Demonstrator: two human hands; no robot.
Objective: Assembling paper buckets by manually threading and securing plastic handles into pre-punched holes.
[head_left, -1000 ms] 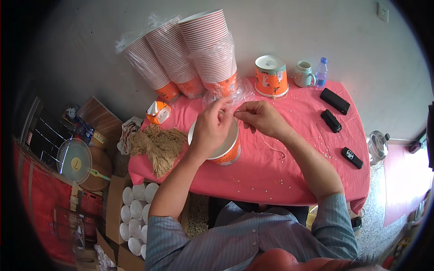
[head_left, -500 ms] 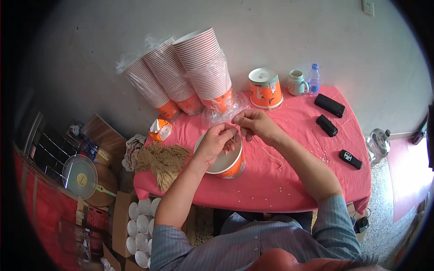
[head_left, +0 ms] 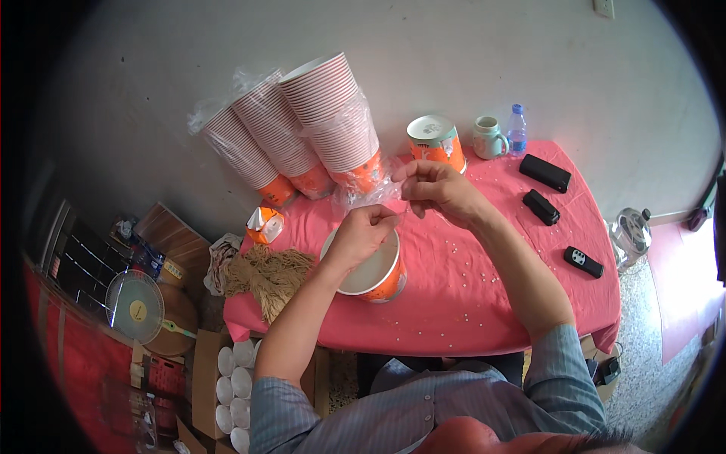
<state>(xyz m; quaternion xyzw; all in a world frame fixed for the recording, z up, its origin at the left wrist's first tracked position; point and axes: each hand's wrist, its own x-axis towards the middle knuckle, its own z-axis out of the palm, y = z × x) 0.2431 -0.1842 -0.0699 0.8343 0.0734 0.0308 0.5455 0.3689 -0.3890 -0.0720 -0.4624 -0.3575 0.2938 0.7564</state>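
Over the far rim of an orange-and-white paper bucket [head_left: 390, 286], my left hand [head_left: 361, 240] is closed in a pinch, a thin pale cord at its fingertips. My right hand [head_left: 445, 195] is just beyond and to the right, its fingers curled close to the left fingertips. The cord between them is too fine to follow along its length. Part of the bucket's mouth is covered by my left hand and wrist; its inside looks white. To the left of the bucket lies a bundle of tan cords [head_left: 271, 274] on the pink-red tablecloth [head_left: 431, 310].
Tall stacks of paper buckets [head_left: 321, 102] in clear plastic stand at the back left, near a tissue pack [head_left: 265, 225]. An upturned bucket [head_left: 437, 136], a mug [head_left: 490, 138], a water bottle [head_left: 516, 132] and black devices [head_left: 544, 174] line the back and right. Small white bits dot the cloth.
My right hand has lifted slightly, its fingers spreading a little. The cord end that trailed on the cloth to the right no longer shows there. The view has shifted slightly.
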